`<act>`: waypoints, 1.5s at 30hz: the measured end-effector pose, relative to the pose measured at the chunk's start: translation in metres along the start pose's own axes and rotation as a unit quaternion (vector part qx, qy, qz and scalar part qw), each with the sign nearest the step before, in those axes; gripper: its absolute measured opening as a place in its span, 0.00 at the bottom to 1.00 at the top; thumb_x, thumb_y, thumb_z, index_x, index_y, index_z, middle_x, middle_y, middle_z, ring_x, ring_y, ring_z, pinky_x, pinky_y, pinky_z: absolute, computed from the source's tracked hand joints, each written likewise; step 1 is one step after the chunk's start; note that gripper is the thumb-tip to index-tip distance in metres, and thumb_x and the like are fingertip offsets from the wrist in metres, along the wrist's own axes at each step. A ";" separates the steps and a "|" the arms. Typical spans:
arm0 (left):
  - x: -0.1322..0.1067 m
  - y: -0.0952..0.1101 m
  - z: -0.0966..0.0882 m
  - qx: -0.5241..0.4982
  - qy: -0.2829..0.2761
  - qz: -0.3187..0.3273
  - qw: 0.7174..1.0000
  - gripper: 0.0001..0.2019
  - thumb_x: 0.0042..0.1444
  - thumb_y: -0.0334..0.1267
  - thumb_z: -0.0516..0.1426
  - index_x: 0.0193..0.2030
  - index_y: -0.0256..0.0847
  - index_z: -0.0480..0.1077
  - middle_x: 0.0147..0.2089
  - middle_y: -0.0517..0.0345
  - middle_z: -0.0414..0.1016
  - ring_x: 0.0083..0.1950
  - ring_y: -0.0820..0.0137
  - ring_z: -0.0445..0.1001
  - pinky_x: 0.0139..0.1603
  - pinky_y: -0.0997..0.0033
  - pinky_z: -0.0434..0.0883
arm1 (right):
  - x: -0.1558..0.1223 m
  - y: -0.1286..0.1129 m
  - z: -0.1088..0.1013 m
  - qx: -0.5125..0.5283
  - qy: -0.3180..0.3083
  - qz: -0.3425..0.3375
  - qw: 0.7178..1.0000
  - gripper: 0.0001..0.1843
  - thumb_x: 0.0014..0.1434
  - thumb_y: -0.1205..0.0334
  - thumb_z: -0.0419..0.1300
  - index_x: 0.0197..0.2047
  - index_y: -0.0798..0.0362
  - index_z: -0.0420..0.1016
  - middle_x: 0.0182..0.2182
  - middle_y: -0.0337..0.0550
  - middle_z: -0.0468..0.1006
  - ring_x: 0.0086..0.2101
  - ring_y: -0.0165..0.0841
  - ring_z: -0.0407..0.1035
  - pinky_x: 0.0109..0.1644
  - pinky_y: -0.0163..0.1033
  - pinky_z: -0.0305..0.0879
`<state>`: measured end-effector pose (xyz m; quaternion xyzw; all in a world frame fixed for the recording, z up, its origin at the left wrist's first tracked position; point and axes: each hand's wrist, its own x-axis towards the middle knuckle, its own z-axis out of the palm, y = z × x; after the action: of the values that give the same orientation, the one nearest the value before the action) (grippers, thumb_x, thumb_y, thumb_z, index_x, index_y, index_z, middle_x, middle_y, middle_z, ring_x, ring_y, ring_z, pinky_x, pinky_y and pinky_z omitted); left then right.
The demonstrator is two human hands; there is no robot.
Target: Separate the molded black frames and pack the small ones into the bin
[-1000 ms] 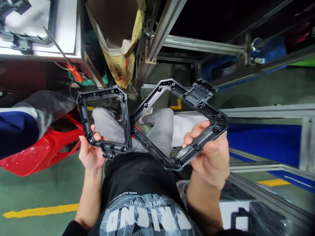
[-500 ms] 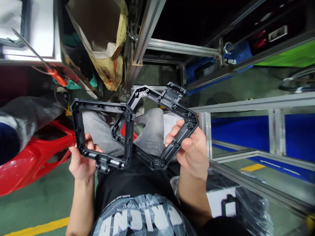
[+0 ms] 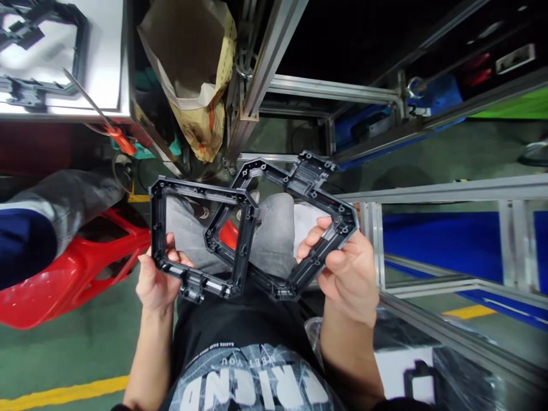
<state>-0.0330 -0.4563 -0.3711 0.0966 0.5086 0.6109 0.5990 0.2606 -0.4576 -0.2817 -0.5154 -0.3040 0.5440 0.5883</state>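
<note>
Black Frames: One Clamped in Each Hand

Left hand [image 3: 157, 285]: thumb and fingers clamp the near-left corner of a black, four-sided, plastic-looking frame [image 3: 158, 225] with chamfered corners. Right hand [image 3: 349, 277]: thumb and fingers clamp the near-right side of a black, angular, plastic-looking frame [image 3: 315, 260] with a ribbed plate on its far side. Both frames are raised in front of the person's black printed T-shirt [image 3: 257, 319]. The four-sided frame overlaps the angular frame in view; contact between the two cannot be determined. At far left, a white-topped table [image 3: 105, 51] carries black frame parts [image 3: 29, 94]; a metal-shafted screwdriver with an orange handle [image 3: 122, 141] crosses its near edge. An open brown-and-yellow paper sack [image 3: 192, 85] is located right of the table.
</note>
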 end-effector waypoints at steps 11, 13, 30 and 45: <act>0.001 0.004 0.002 -0.002 0.005 -0.005 1.000 0.29 0.57 0.67 0.69 0.38 0.37 0.85 0.23 0.60 0.69 0.19 0.75 0.65 0.17 0.75 0.67 | 0.000 0.001 0.002 -0.007 0.006 0.020 1.000 0.24 0.53 0.45 0.82 0.50 0.45 0.88 0.34 0.42 0.87 0.27 0.37 0.82 0.27 0.38 0.82; 0.002 0.004 0.000 -0.004 0.000 -0.007 1.000 0.29 0.59 0.67 0.68 0.39 0.37 0.85 0.23 0.60 0.68 0.19 0.75 0.65 0.17 0.75 0.66 | 0.000 0.000 0.003 -0.007 0.001 0.027 1.000 0.25 0.53 0.44 0.81 0.50 0.45 0.88 0.34 0.42 0.87 0.27 0.36 0.82 0.28 0.38 0.83; -0.008 0.001 0.013 0.079 -0.085 0.000 0.993 0.35 0.43 0.70 0.75 0.42 0.39 0.89 0.22 0.57 0.75 0.22 0.73 0.72 0.20 0.78 0.69 | 0.002 0.008 0.000 -0.029 -0.038 0.085 0.995 0.27 0.57 0.45 0.79 0.55 0.48 0.87 0.38 0.44 0.87 0.29 0.35 0.82 0.27 0.34 0.80; -0.012 0.005 0.004 0.216 -0.208 -0.022 0.954 0.22 0.57 0.55 0.74 0.52 0.44 0.88 0.30 0.54 0.84 0.20 0.70 0.73 0.22 0.71 0.74 | 0.008 0.021 -0.009 -0.045 -0.044 0.157 0.986 0.28 0.53 0.45 0.82 0.52 0.48 0.85 0.38 0.45 0.88 0.29 0.34 0.81 0.30 0.33 0.81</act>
<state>-0.0299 -0.4630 -0.3596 0.3375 0.4941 0.4397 0.6698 0.2637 -0.4554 -0.3057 -0.5580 -0.2692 0.6373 0.4583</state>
